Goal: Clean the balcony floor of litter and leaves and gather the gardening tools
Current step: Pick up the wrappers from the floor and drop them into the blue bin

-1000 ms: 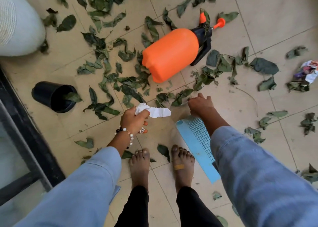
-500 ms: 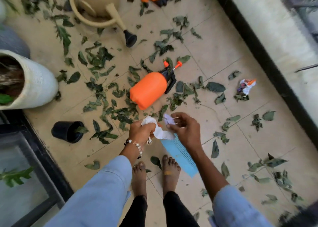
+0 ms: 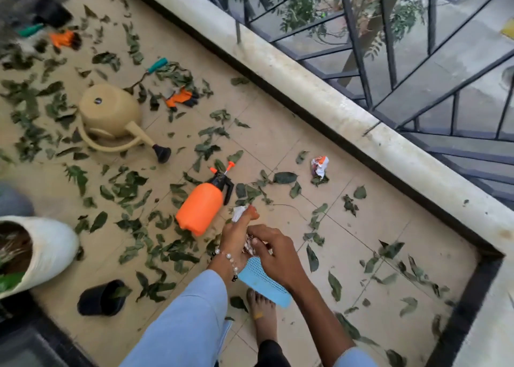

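Your left hand (image 3: 236,234) gripped crumpled white paper litter (image 3: 239,213); right hand (image 3: 274,248) pinched it (orange plastic sprayer (image 3: 201,206) lay just beyond).

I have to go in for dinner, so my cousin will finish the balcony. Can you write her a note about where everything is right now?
Left hand grips crumpled white paper.
Right hand pinches more litter against the left; what it is cannot be told.
Blue mesh sheet lies on the floor under the hands.
Done: a few scraps picked up.
Left: crumpled wrapper near the ledge, leaves all over the floor.
Tools to gather: orange sprayer, beige watering can, orange gloves and, teal-handled tools and, black pot.
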`<state>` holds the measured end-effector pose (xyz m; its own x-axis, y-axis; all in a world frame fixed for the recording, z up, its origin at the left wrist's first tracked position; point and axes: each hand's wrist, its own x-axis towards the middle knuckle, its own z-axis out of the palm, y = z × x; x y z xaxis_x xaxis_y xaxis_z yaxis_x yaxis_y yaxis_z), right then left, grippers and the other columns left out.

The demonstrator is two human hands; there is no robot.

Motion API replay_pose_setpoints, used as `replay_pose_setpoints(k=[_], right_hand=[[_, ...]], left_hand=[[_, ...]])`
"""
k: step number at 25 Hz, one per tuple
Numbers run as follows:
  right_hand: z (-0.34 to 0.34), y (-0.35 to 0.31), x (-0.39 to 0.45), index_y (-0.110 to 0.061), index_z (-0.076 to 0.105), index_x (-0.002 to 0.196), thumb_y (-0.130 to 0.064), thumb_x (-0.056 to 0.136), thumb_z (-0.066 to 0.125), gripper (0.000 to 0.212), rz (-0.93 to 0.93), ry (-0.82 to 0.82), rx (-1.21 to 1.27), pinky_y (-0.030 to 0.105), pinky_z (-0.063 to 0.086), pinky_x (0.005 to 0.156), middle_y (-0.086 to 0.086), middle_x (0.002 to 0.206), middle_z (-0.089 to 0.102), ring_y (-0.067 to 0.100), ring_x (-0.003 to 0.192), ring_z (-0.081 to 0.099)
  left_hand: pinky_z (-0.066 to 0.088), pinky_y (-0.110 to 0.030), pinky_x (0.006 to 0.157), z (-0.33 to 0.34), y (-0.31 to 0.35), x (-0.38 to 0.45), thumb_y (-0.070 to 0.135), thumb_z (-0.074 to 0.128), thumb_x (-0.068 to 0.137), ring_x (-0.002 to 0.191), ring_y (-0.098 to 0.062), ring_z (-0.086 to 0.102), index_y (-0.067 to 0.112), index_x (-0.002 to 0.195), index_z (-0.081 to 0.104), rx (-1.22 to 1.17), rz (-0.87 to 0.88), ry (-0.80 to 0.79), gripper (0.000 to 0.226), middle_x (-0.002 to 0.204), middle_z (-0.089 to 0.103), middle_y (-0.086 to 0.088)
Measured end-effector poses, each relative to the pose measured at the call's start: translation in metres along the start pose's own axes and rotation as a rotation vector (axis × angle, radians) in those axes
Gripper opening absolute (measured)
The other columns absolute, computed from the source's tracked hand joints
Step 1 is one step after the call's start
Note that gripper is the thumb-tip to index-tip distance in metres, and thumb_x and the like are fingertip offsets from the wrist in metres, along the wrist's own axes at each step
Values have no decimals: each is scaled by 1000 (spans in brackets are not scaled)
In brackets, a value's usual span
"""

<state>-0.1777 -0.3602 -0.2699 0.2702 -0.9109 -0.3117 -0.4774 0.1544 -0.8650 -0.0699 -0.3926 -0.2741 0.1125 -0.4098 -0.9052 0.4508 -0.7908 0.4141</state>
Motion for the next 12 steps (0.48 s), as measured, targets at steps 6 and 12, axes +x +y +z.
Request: replay_pose_setpoints(k=[6,12], right_hand=[[-59,95,66,-10,72,102,-16,93,57,19,503,335,108,28,48,80,5,97,73,20,92,66],[-87,257,179,-5,60,120,-19,91,58,32,777,221,-214,31,40,94,19,121,62,32,114,56]], left_hand=[[37,-22,43,48,12,72,18,61,90,34,-17,41,4,71,54,217,-18,62,25,48,48,-9],[34,-16,33,70,48,210,2,49,96,27,-13,44,1,54,46,626,131,-75,42,32,46,-1]])
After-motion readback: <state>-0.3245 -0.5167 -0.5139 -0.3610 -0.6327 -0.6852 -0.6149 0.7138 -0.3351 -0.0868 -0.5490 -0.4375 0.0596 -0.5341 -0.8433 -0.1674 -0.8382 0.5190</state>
